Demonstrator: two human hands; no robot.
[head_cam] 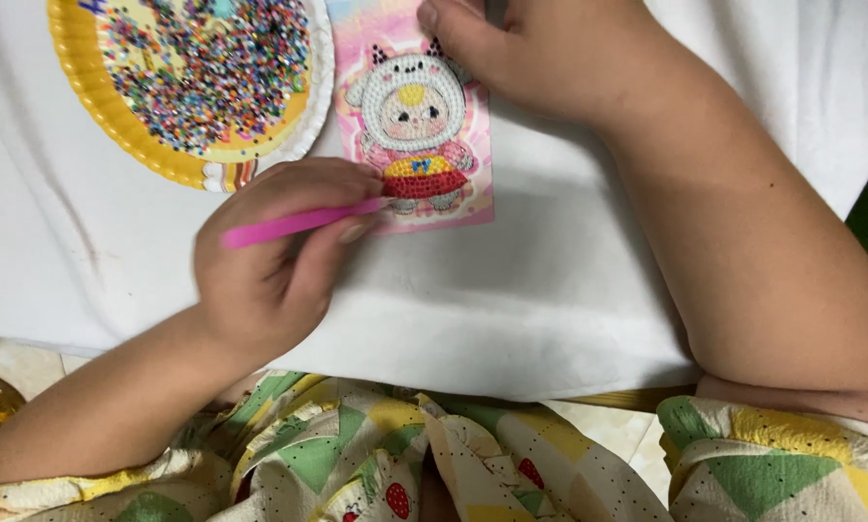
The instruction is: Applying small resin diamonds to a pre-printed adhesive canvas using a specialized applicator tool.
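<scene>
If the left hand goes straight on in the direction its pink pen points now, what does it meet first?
The left hand aims the pink pen to the right, its tip already at the picture card, on the figure's red skirt. So it likely meets the card first; whether the tip touches is unclear.

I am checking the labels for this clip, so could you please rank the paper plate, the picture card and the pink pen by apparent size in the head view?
1. paper plate, though cut off by the frame
2. picture card, partly covered by the right hand
3. pink pen, held in the left hand
</scene>
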